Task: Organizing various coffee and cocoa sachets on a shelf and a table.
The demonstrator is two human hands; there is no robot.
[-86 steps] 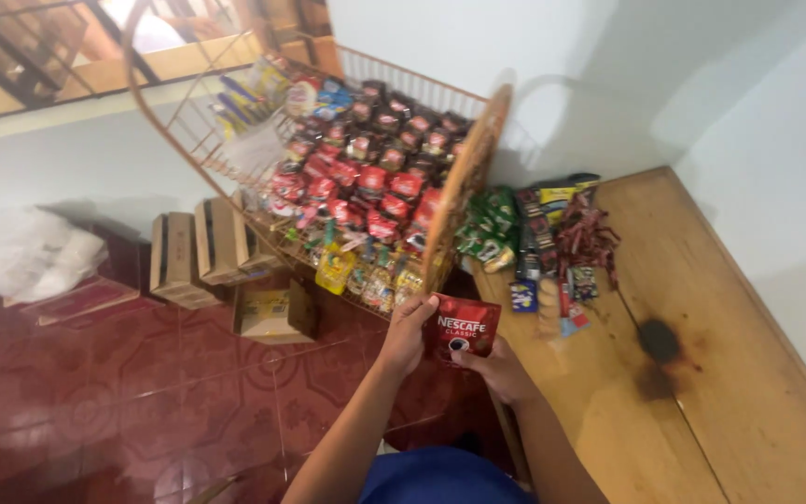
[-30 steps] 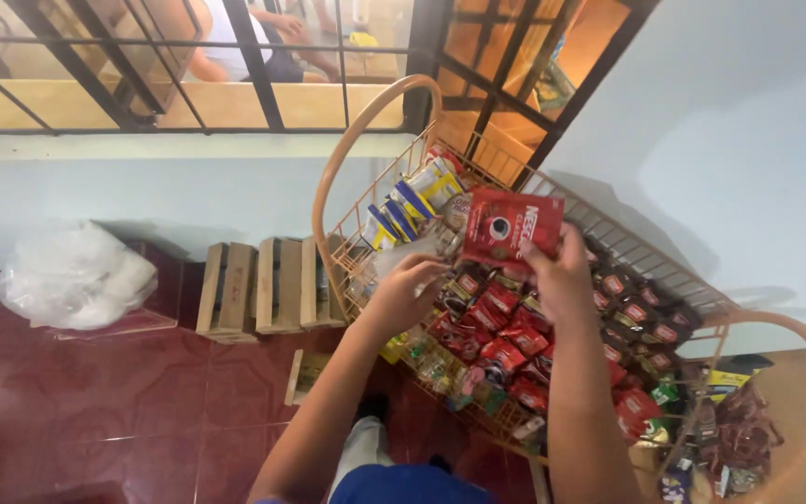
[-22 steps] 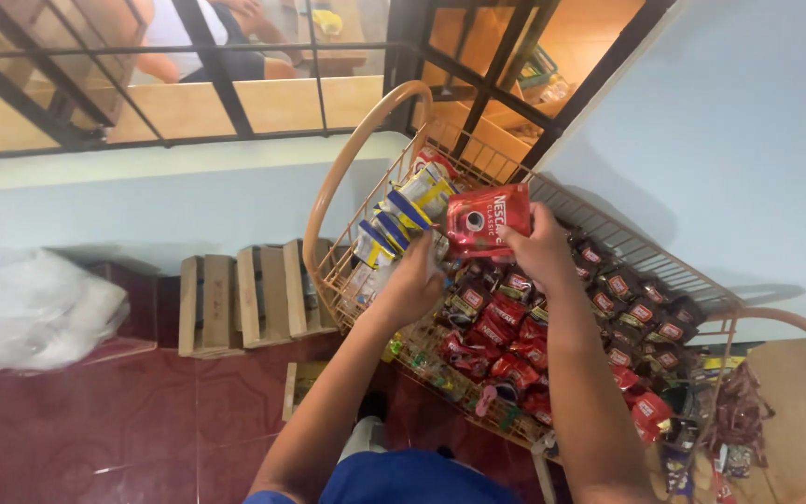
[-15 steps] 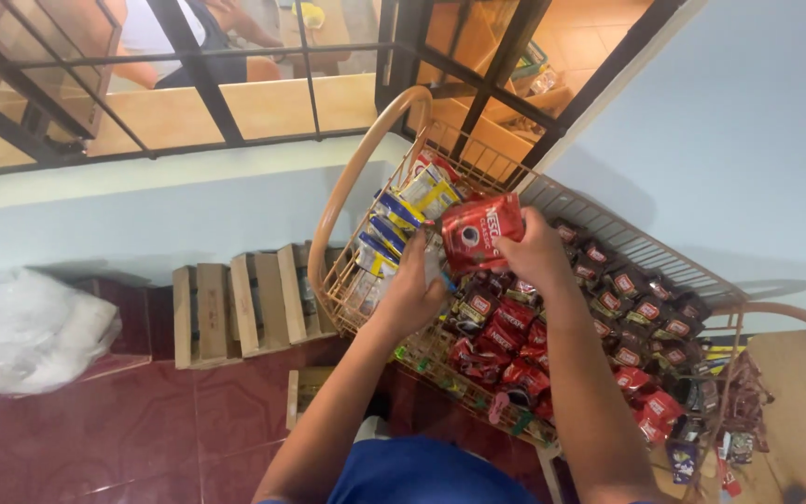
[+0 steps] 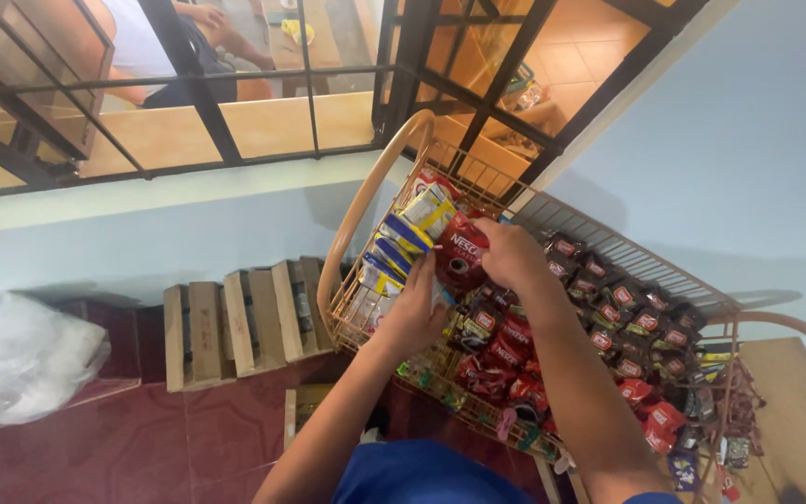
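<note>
The red pouch (image 5: 459,261) sits at the upper end of the wire rack (image 5: 366,210), pressed in among the packets there, just right of a row of yellow-and-blue packets (image 5: 403,245). It lies under the fingertips of the right hand (image 5: 506,257), whose grip is closed over its right edge from above, so most of the pouch shows to the left of the fingers. It is a glossy dark red bag with white lettering and a round dark cup picture below that, slightly creased and tilted. The left hand (image 5: 417,317) is just below it, its grip curled against the lower edge of the yellow-and-blue packets; whether it pinches one or only steadies them cannot be told. Down the rack to the right run rows of small red and black sachets (image 5: 608,322). The rack leans against a pale blue wall (image 5: 748,140), its foot by a wooden counter (image 5: 795,420). Left of it stand small wooden crates (image 5: 235,322) on a red tiled floor (image 5: 95,448), with a white plastic bag (image 5: 20,359) further left.
</note>
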